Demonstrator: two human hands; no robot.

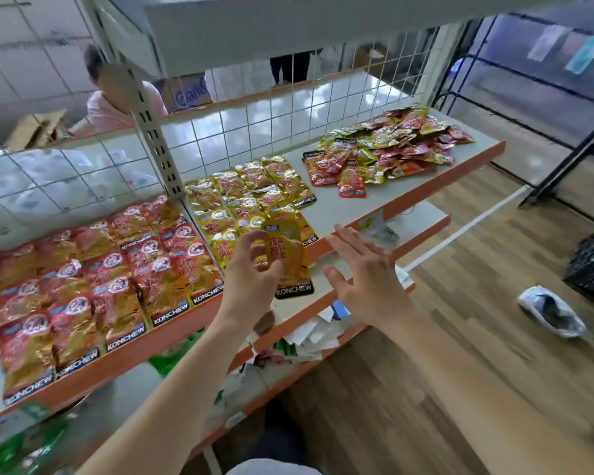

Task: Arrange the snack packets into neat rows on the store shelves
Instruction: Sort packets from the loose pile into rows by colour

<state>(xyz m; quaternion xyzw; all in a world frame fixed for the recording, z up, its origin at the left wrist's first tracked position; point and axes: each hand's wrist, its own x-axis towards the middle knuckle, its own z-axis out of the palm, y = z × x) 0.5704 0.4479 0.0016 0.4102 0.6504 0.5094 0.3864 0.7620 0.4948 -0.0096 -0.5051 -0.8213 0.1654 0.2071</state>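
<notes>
On the middle shelf [340,207] in front of me, I am placing one more yellow packet [290,255]. My left hand [251,269] pinches it between thumb and fingers, and it hangs at the front edge of the shelf, just beside the yellow rows [247,197] that lie flat there. My right hand [364,272] is spread with straight fingers, holds nothing, and hovers near the packet, over the shelf edge. To the left, the red rows [100,279] look neat and finished. Far to the right on the same shelf, a loose pile [384,145] of red and yellow packets is not sorted yet, so I judge the task to be about half done. The next move, I think, calls for laying this packet flat at the front of the yellow rows, its lower edge in line with its neighbours, perhaps smoothing it with the free hand.
</notes>
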